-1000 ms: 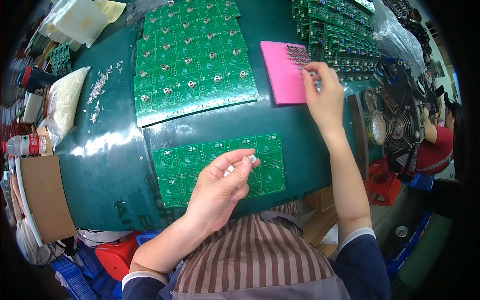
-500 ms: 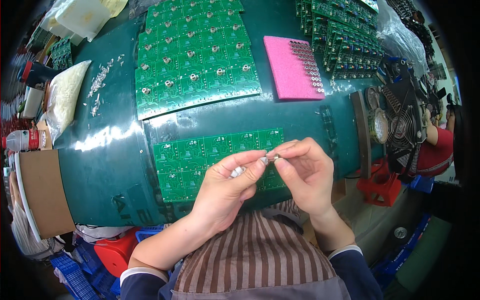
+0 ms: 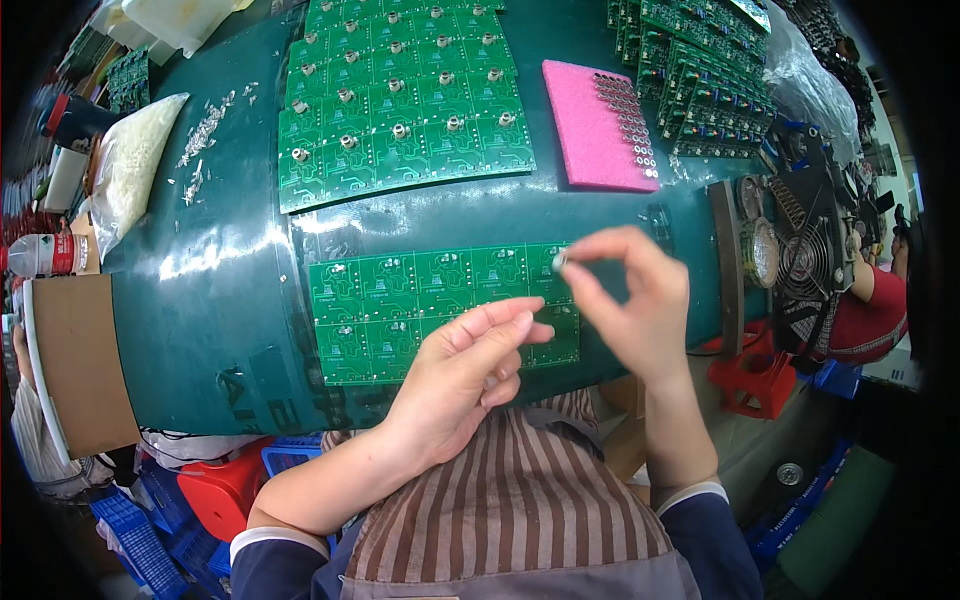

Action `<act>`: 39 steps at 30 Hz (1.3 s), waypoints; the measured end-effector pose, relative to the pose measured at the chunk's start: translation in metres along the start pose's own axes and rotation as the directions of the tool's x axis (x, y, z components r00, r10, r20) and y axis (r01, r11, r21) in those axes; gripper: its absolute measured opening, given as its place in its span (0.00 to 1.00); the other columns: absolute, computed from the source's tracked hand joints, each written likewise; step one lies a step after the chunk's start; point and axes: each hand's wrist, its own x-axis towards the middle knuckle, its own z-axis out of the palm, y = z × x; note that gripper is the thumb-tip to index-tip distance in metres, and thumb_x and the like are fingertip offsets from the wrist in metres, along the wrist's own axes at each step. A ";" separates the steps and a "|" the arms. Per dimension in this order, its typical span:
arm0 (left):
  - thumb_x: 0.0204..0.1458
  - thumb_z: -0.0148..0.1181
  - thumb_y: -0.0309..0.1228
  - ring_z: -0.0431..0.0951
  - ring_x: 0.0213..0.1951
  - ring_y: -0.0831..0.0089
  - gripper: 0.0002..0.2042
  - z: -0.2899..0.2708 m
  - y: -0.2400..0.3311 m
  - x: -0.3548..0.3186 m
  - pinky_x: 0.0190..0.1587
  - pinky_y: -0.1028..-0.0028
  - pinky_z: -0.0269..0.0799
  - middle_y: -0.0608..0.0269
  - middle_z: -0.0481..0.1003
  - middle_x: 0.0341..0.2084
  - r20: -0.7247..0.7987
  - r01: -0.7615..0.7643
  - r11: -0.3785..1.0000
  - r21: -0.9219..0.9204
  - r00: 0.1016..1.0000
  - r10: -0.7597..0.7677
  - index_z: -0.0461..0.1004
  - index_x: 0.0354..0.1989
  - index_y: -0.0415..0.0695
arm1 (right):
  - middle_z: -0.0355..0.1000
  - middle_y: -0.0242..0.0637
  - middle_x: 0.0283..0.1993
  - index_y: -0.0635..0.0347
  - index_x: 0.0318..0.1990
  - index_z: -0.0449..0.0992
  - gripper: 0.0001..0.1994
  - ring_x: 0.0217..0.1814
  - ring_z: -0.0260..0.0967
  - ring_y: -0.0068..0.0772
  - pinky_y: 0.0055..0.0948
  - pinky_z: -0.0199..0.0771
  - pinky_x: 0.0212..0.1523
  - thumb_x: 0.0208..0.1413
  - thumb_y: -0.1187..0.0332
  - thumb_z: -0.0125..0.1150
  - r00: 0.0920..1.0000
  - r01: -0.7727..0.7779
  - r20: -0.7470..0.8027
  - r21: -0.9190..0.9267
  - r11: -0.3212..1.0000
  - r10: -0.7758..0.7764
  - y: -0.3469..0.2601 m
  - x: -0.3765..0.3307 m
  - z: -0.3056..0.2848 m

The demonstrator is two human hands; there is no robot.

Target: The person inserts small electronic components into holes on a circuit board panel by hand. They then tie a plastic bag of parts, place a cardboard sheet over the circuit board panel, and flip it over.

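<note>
A green circuit-board panel (image 3: 375, 300) lies on the table in front of me, bare of the tall cylindrical parts seen elsewhere. Over its upper right corner my right hand (image 3: 635, 300) pinches a small silver and white cylindrical component (image 3: 559, 261) between thumb and forefinger. My left hand (image 3: 455, 370) hovers above the panel's lower right part. Its fingers are curled and the thumb is close to the forefinger; what they hold, if anything, is hidden. Beyond lies a larger group of green panels (image 3: 420, 165) with silver cylindrical components standing on them in rows.
A pink foam block (image 3: 590, 140) carries rows of small metal parts. Populated boards (image 3: 715, 100) are stacked at the far right. On the left are scattered clear pieces (image 3: 205, 135), a bag of white parts (image 3: 135, 170) and a bottle (image 3: 48, 255). A fan (image 3: 803, 240) stands right.
My hands have parted. The right one has moved up and away with the component toward the panel's upper right corner. White pieces visible in my left hand earlier no longer show.
</note>
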 end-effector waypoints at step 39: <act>0.60 0.41 0.30 0.58 0.22 0.85 0.19 -0.010 -0.023 0.005 0.21 0.84 0.57 0.50 0.70 0.41 0.056 0.343 0.925 0.165 0.933 -0.356 0.58 0.54 0.28 | 0.73 0.41 0.28 0.66 0.28 0.73 0.04 0.32 0.73 0.36 0.27 0.70 0.34 0.44 0.77 0.60 0.947 0.110 0.320 -0.275 0.955 -0.016 0.009 0.040 -0.012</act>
